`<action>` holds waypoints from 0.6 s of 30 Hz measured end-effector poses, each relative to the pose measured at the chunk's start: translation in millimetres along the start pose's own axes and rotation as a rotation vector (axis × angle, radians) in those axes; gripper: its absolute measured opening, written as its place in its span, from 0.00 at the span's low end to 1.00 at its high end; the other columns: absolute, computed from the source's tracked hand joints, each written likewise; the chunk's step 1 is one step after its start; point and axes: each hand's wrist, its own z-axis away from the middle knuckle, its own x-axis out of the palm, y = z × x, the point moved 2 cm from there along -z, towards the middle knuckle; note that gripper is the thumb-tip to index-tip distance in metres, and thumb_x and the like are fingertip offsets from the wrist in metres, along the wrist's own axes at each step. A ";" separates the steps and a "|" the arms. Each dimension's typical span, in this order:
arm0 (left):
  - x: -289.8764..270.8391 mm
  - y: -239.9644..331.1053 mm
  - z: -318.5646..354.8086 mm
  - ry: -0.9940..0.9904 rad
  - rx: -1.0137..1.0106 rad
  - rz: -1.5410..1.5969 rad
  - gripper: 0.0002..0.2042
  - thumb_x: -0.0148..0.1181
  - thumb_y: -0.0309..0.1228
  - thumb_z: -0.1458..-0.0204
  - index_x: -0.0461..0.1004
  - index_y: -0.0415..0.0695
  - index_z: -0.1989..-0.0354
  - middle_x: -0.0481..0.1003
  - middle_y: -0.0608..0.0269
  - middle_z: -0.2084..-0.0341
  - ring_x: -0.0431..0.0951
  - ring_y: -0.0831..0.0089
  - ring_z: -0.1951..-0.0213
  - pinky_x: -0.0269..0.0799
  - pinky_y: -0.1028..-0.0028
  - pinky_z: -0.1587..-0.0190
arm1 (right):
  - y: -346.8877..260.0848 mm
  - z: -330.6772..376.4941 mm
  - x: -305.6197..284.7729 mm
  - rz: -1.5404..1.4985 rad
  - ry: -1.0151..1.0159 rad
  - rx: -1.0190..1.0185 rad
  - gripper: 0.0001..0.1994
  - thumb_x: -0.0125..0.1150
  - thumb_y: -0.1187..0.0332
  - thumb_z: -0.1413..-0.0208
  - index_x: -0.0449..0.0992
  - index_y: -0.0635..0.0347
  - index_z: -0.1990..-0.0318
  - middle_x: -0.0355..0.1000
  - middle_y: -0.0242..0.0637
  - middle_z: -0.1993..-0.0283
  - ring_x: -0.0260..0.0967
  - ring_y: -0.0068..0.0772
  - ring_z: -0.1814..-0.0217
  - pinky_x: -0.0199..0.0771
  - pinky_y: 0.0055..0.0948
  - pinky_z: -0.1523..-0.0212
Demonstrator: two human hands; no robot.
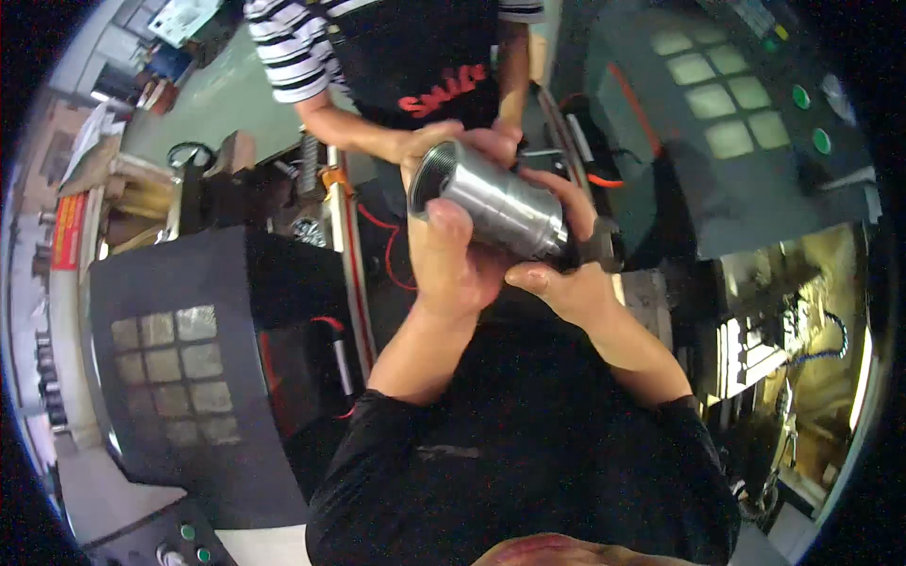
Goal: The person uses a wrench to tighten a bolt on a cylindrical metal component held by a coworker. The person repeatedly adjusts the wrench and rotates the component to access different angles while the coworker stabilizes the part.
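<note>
A shiny hollow metal cylinder (500,200) lies tilted in front of me, its internally threaded mouth facing upper left and its stepped, narrower end facing lower right. My left hand (448,259) is closed around it from below, thumb at the mouth's rim. At the narrow end, my right hand (580,283) curls around a dark grey part (606,247), thumb below and fingers beyond. Whether that part touches the cylinder is hidden. A co-worker's hands (434,140) are just behind the cylinder; whether they touch it I cannot tell.
Facing me stands a co-worker in a dark apron (415,66) and striped sleeves. A grey machine with a paned window (175,368) is at left, another machine door (717,104) at upper right. An open machine bay (783,349) lies at right. Tools crowd a bench (241,94) at upper left.
</note>
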 end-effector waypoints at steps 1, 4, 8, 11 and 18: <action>4.1 -2.1 -3.3 -0.037 -0.059 0.060 0.42 0.64 0.56 0.43 0.54 0.44 0.28 0.71 0.48 0.43 0.69 0.56 0.38 0.66 0.55 0.35 | 6.1 6.5 -6.2 -0.102 0.049 0.091 0.44 0.81 0.52 0.55 0.66 0.65 0.34 0.74 0.41 0.44 0.71 0.33 0.41 0.71 0.35 0.40; 24.9 3.9 -6.3 -0.215 -0.242 0.099 0.47 0.65 0.45 0.42 0.42 0.45 0.21 0.65 0.38 0.35 0.66 0.49 0.33 0.69 0.52 0.35 | 15.0 24.0 -18.2 -0.402 0.180 0.288 0.42 0.79 0.51 0.54 0.67 0.66 0.36 0.73 0.38 0.44 0.69 0.30 0.42 0.69 0.33 0.39; 25.4 -5.7 -12.0 -0.233 -0.331 -0.032 0.48 0.73 0.33 0.48 0.46 0.45 0.22 0.68 0.43 0.38 0.72 0.53 0.38 0.71 0.57 0.37 | -1.4 27.1 -38.9 -0.243 0.242 0.214 0.40 0.80 0.58 0.56 0.68 0.67 0.37 0.72 0.39 0.44 0.70 0.31 0.42 0.68 0.33 0.38; 25.4 -16.9 -5.3 -0.171 -0.248 -0.401 0.52 0.77 0.32 0.53 0.46 0.46 0.22 0.72 0.51 0.47 0.75 0.60 0.43 0.74 0.63 0.41 | -0.5 36.2 -53.9 0.140 0.320 -0.031 0.40 0.80 0.61 0.57 0.68 0.67 0.37 0.73 0.40 0.45 0.71 0.32 0.42 0.68 0.34 0.38; 37.6 -29.4 -10.7 -0.360 -0.307 0.008 0.60 0.80 0.36 0.56 0.38 0.49 0.20 0.73 0.45 0.44 0.74 0.52 0.38 0.68 0.58 0.34 | 1.2 47.8 -54.9 -0.755 0.225 0.320 0.38 0.75 0.53 0.50 0.67 0.65 0.37 0.73 0.33 0.57 0.66 0.20 0.68 0.68 0.22 0.68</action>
